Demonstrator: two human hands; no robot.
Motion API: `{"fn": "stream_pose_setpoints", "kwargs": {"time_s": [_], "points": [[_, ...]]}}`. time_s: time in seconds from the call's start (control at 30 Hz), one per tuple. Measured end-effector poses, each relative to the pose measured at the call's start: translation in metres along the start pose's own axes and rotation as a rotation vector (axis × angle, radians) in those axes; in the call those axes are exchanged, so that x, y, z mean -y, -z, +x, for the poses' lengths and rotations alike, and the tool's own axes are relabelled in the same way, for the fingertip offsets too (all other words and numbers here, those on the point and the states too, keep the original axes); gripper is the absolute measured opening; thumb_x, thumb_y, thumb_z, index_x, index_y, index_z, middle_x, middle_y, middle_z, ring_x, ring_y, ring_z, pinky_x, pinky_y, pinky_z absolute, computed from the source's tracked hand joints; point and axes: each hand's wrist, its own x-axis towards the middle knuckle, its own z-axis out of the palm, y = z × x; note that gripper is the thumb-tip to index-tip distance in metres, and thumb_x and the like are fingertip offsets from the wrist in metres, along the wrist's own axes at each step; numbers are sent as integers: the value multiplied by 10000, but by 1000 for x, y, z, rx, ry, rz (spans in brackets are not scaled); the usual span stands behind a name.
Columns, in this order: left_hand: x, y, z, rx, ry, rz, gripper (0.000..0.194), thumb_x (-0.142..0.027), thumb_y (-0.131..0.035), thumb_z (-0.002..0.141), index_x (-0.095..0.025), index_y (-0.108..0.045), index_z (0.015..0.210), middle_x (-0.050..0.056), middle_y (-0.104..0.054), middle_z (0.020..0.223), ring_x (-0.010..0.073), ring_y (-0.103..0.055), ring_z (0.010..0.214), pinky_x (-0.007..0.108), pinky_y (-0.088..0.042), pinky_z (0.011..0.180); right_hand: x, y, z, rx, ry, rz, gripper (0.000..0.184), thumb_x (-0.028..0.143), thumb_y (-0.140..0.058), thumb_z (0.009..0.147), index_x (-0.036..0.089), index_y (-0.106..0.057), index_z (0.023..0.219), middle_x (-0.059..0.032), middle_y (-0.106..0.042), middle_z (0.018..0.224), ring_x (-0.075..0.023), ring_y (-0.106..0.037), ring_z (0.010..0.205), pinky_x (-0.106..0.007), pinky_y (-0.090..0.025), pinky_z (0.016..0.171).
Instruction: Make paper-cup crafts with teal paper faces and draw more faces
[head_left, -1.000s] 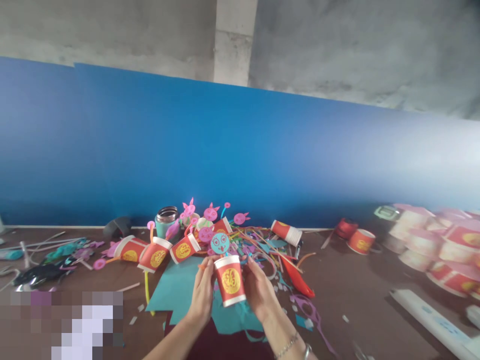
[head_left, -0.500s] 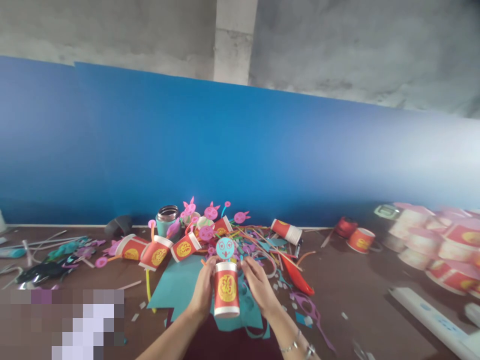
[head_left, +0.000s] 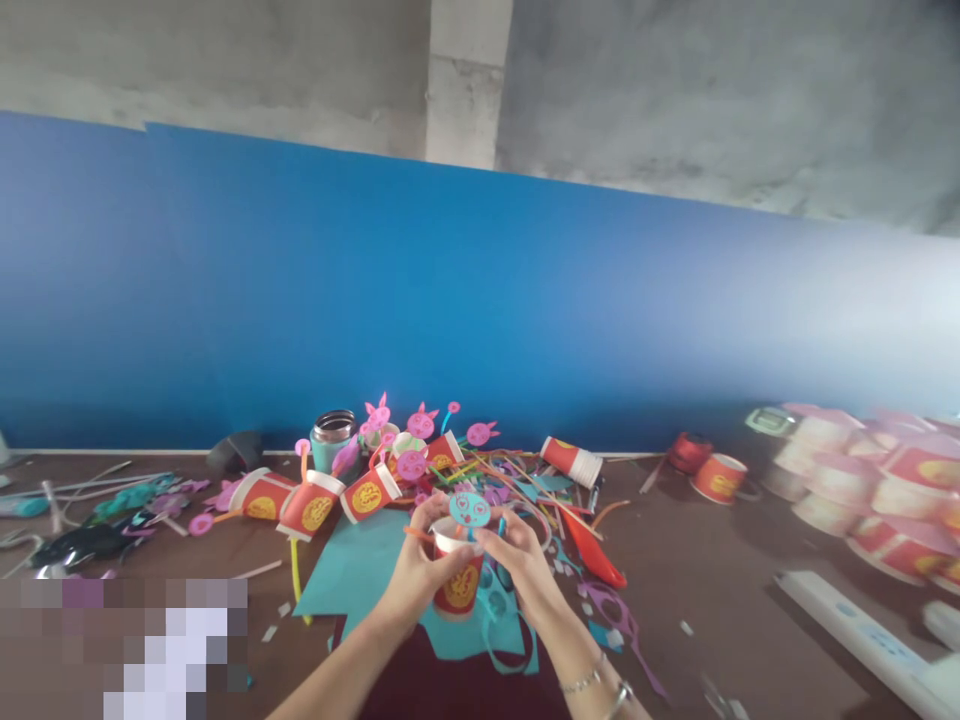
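Note:
A red and white paper cup (head_left: pixel 459 585) with a yellow emblem is held above the table between both my hands. My left hand (head_left: pixel 421 572) wraps its left side, thumb across the front. My right hand (head_left: pixel 519 562) closes on the right rim, its thumb near the cup's mouth. A round blue paper face (head_left: pixel 469 510) with heart-shaped eyes tilts over the opening. An orange straw piece (head_left: pixel 418 534) sticks out on the left. Among my right fingers shows a short blue straw piece (head_left: pixel 502 525); whether they grip it is unclear.
Blue paper sheets (head_left: pixel 349 565) lie beneath my hands. Behind are decorated cups (head_left: pixel 311 505), pink paper faces (head_left: pixel 412 465), a metal-rimmed flask (head_left: pixel 333 435) and loose strips. A red-handled tool (head_left: pixel 596 548) lies right, with stacked cups (head_left: pixel 862 480) and a power strip (head_left: pixel 862 630) farther right.
The cup has tipped so its mouth now shows, and the blue face has leaned back over it. Both hands have closed in around the cup, my left thumb moving across its front.

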Motion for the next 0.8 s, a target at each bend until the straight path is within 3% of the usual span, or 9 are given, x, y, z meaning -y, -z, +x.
{"fn": "stream_pose_setpoints", "kwargs": {"time_s": [0.13, 0.27, 0.33, 0.47, 0.6, 0.8], "points": [[4, 3, 0, 76, 8, -22, 790, -289, -808, 567, -238, -444, 1265, 99, -578, 1179, 287, -545, 1104, 396, -433, 927, 0, 1, 2, -12, -12, 49, 409, 408, -776, 612, 182, -629, 920, -15, -650, 731, -181, -594, 677, -292, -453, 664], [7, 4, -2, 183, -20, -39, 844, -274, -811, 565, -248, -406, 1305, 106, -524, 1236, 301, -516, 1136, 401, -430, 935, -2, 3, 5, -67, -21, 16, 252, 388, -764, 628, 172, -643, 675, 10, -608, 596, -148, -549, 590, -269, -428, 611], [7, 3, -3, 213, -64, -22, 846, -246, -806, 571, -250, -398, 1312, 106, -505, 1263, 304, -495, 1163, 400, -419, 953, -1, 4, 6, -93, -24, -32, 226, 368, -764, 625, 171, -656, 649, 11, -599, 569, -149, -543, 581, -269, -429, 598], [7, 1, -3, 190, -80, -21, 826, -241, -808, 563, -248, -418, 1292, 106, -495, 1285, 301, -491, 1172, 400, -406, 970, 4, 2, 5, -88, 52, -138, 223, 363, -754, 635, 166, -702, 725, -16, -637, 617, -176, -561, 619, -293, -447, 620], [11, 5, -1, 132, -23, -41, 760, -310, -815, 555, -260, -477, 1233, 81, -565, 1206, 281, -533, 1114, 394, -415, 952, 5, 1, 4, -124, 60, -28, 266, 413, -741, 650, 164, -690, 730, -27, -650, 659, -179, -572, 651, -296, -450, 650], [15, 10, 2, 215, -22, 87, 628, -313, -822, 556, -208, -574, 1123, 99, -621, 1115, 290, -548, 1060, 377, -416, 916, 2, 4, 6, -171, 92, -36, 277, 426, -732, 667, 160, -688, 734, -33, -653, 704, -178, -579, 683, -292, -451, 679]]}}
